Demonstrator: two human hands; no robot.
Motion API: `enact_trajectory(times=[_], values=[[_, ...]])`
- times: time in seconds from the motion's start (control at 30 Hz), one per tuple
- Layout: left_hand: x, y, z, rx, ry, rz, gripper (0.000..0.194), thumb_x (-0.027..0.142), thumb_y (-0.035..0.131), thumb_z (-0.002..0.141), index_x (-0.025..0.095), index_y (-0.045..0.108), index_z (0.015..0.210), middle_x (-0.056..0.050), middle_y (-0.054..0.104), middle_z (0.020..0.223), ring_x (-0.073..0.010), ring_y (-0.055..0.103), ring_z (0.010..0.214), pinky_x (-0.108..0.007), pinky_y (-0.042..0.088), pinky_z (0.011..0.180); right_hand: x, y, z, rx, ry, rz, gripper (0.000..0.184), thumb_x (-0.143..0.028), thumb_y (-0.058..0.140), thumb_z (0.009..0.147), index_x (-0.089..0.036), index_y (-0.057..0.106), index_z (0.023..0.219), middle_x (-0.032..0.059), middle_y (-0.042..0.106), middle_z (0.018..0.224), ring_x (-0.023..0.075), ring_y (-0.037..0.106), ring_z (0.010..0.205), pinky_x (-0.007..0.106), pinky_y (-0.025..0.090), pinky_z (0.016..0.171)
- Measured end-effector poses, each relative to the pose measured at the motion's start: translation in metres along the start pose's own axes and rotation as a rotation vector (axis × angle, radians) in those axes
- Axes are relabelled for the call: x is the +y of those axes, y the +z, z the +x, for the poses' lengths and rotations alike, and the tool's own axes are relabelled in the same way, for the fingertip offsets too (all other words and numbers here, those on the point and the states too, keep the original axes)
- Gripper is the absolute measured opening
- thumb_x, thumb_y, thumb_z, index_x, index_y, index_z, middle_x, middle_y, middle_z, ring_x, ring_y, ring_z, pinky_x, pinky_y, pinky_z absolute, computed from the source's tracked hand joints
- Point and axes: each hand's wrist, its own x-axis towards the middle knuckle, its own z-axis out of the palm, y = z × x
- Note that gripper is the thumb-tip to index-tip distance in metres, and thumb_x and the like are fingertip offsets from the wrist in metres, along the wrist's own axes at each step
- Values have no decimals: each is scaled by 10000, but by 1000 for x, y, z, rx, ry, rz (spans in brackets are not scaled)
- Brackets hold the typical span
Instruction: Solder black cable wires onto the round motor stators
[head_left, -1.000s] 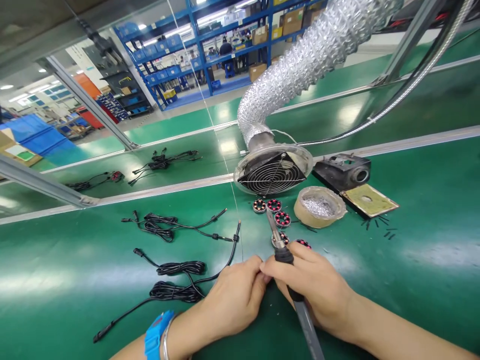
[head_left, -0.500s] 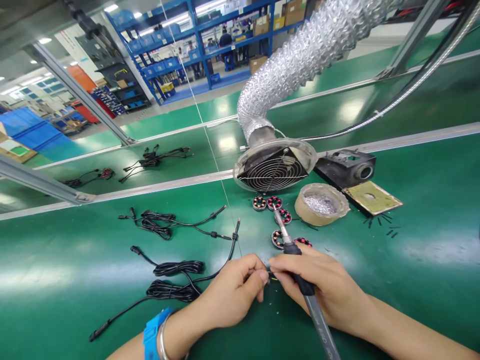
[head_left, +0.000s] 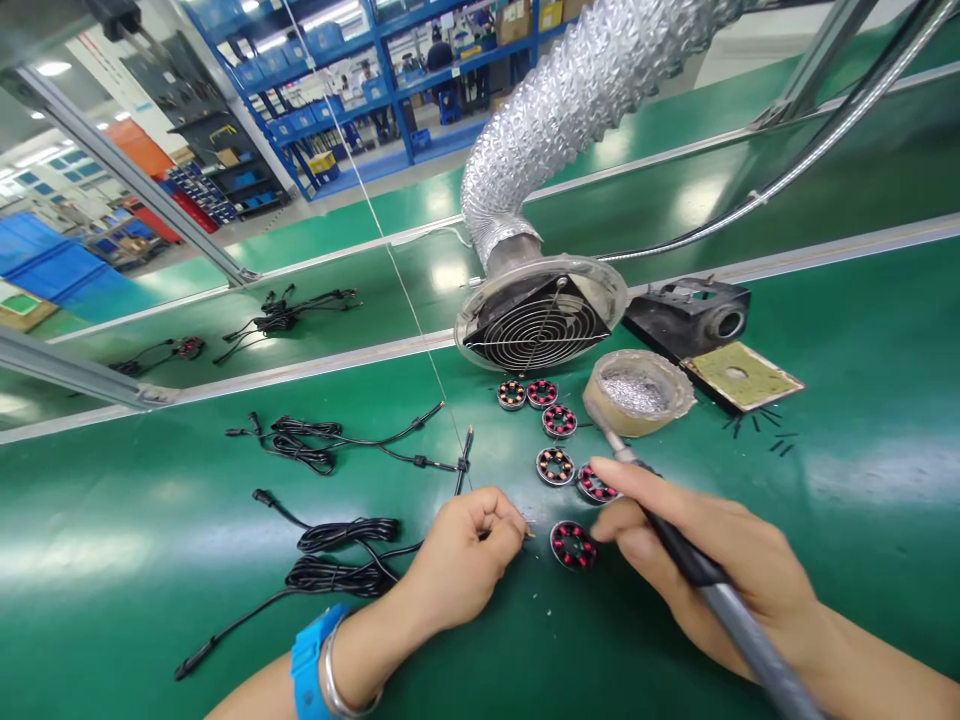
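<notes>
My left hand (head_left: 472, 555) is closed in a pinch on the end of a black cable (head_left: 409, 549), with thin wire tips (head_left: 529, 535) poking past the fingers. My right hand (head_left: 705, 560) grips a soldering iron (head_left: 686, 550), its metal tip slanting up beside the round tub. Near its fingertips lies a ring-shaped coil with red windings (head_left: 574, 546); whether they touch it I cannot tell. Another red-wound coil (head_left: 596, 483) is partly covered by the right hand. Just behind sit a copper-coloured coil (head_left: 555, 466) and several similar rings.
A round tub (head_left: 637, 393) holds silvery shreds. Behind the coils stands a fume extractor fan (head_left: 536, 325) on a foil duct (head_left: 570, 120). To its right are an iron stand (head_left: 697, 320) and a yellow sponge (head_left: 742, 376). Bundled black cables (head_left: 349, 535) lie left.
My right hand has moved right, away from the left hand, and the iron's tip has swung from over the coils to beside the tub. The nearest red coil now shows.
</notes>
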Motion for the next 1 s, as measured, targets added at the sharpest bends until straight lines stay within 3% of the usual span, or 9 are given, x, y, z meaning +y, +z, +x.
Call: enact_trajectory(times=[0.13, 0.27, 0.37, 0.47, 1.0], values=[[-1, -1, 0, 22, 2, 42, 208, 387, 537, 727, 196, 501, 650, 96, 346, 486, -74, 248, 452, -222, 190, 446, -5, -19, -5, -111, 51, -13, 305, -226, 498, 954, -238, 584, 1247, -16, 573, 626, 128, 558, 473, 250, 468, 454], [-1, -1, 0, 12, -4, 78, 198, 376, 514, 741, 189, 533, 682, 99, 338, 482, -79, 240, 452, -228, 182, 441, -10, -15, -6, -72, 90, 112, 225, -133, 505, 869, -224, 585, 1060, -3, 604, 690, 129, 562, 534, 257, 462, 498], [0, -1, 0, 5, 8, 73, 200, 373, 510, 747, 187, 535, 679, 97, 342, 485, -80, 247, 457, -227, 191, 446, -13, -9, -5, -95, 85, 126, 178, -126, 483, 845, -217, 567, 973, -30, 532, 629, 125, 524, 509, 267, 433, 514], [1, -1, 0, -6, 9, 56, 208, 382, 520, 753, 188, 533, 679, 97, 344, 485, -79, 244, 455, -226, 193, 444, -14, -6, -5, -108, 80, 118, 175, -127, 466, 842, -212, 565, 958, -40, 494, 606, 133, 527, 523, 275, 420, 538], [1, -2, -1, -5, 9, 61, 258, 420, 564, 764, 185, 526, 665, 89, 358, 500, -76, 261, 462, -221, 196, 459, -16, -2, -7, -73, 25, 90, 271, -87, 479, 789, -212, 588, 1003, 3, 580, 638, 154, 546, 499, 306, 444, 511]])
